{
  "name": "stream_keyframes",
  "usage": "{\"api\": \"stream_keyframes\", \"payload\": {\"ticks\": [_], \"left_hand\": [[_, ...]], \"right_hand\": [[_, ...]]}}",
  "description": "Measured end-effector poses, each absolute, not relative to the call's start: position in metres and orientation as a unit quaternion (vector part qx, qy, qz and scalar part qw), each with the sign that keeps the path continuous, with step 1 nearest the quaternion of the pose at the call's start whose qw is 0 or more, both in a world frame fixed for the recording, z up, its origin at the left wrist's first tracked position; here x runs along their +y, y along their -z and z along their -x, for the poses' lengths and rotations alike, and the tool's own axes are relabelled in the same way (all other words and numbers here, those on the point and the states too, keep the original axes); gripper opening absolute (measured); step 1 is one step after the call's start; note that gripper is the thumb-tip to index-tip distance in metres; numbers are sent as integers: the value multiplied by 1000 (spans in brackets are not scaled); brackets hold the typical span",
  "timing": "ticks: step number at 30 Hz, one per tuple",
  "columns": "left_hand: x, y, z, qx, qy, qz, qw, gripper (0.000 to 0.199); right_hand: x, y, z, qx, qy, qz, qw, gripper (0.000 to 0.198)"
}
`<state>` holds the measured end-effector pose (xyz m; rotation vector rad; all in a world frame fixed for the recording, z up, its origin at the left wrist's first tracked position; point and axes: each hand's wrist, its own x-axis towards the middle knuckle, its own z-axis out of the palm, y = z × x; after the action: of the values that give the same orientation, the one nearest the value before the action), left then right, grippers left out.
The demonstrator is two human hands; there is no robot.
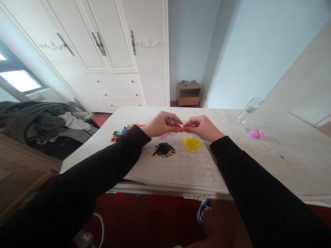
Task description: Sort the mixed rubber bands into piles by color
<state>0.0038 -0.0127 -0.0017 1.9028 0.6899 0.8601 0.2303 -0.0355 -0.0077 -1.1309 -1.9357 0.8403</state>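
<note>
Left hand [162, 124] and right hand [199, 127] meet fingertip to fingertip above the white tabletop [178, 174], pinching a small reddish band [183, 128].

Both forearms, in black sleeves, reach forward from the lower corners and slant inward; the wrists bend so the fingers point at each other, backs of the hands up and outward. Each thumb presses toward its curled index finger, and the band sits in the narrow place where the two pinches come together, too small to make out its shape. A bluish bit [170, 120] shows among the left fingers; whether it is gripped, I cannot tell. Below the hands lie a black band pile [164, 150] and a yellow band pile [191, 144], with a mixed-colour pile [123, 132] beyond the left sleeve.
</note>
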Motion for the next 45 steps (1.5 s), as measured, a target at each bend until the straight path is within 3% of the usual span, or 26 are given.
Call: {"api": "stream_keyframes", "payload": {"ticks": [7,18,27,35,45], "left_hand": [[-8,4,-2,325,-338,-766,439,23],[-12,2,-5,331,-327,-757,460,27],[-13,-4,-3,347,-359,-739,452,18],[-14,2,-9,339,-377,-729,460,21],[-12,7,-10,321,-387,-729,464,24]], "right_hand": [[-37,5,-231,-734,-304,444,415,25],[-38,3,-228,-740,-289,442,417,21],[-26,4,-242,-605,-176,493,599,14],[-34,5,-230,-723,-213,449,479,19],[-27,6,-238,-703,-145,524,459,10]]}}
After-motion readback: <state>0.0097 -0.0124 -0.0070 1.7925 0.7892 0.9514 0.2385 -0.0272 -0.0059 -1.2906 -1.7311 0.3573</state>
